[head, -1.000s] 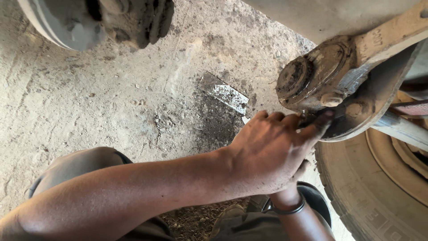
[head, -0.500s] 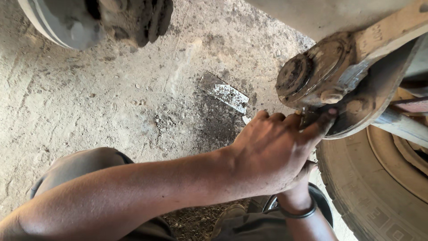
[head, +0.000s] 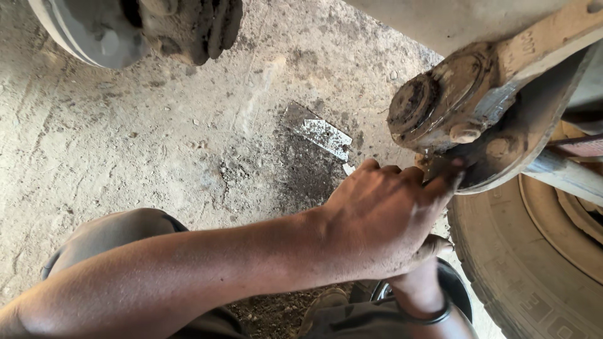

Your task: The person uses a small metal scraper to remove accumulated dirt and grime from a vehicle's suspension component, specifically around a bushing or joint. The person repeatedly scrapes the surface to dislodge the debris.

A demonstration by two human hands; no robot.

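My left hand (head: 383, 226) reaches in from the lower left, its forearm crossing the view. Its fingertips are curled together and press against the underside of a rusty, mud-caked joint (head: 440, 103) on a metal arm (head: 540, 44) at the upper right. What the fingers pinch there is hidden. My right hand (head: 422, 276) comes up from below, just behind the left hand. It is mostly covered, and only its wrist with a dark bracelet (head: 433, 314) and a thumb show.
A worn tyre (head: 521, 263) fills the lower right, with a metal rod (head: 565, 176) above it. Another vehicle part, a round hub (head: 125, 31), hangs at the top left. A torn shiny scrap (head: 325, 135) lies on the dusty concrete floor. My knee (head: 125, 235) is at the lower left.
Little has moved. My left fingertips stay under the joint, shifting slightly. My right wrist has moved a little right and down behind the left hand.
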